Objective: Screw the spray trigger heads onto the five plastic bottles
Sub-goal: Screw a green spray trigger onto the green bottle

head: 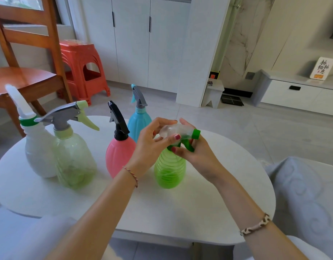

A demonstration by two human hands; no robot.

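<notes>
Both hands close on the clear spray head point(178, 133) with its green nozzle: the left hand point(152, 145) curls round its back, the right hand point(192, 149) pinches near the collar, likely to turn it down onto the bright green bottle point(169, 169) standing directly below. Just left of the grip stands the pink bottle point(119, 156), behind it the blue bottle point(138, 122), further left the pale green bottle point(73, 158) and white bottle point(38, 147), all apparently capped. They share a white oval table point(180, 207). Beyond stand a wooden chair point(28, 72), a red stool point(83, 66) and white cabinets point(143, 40).
</notes>
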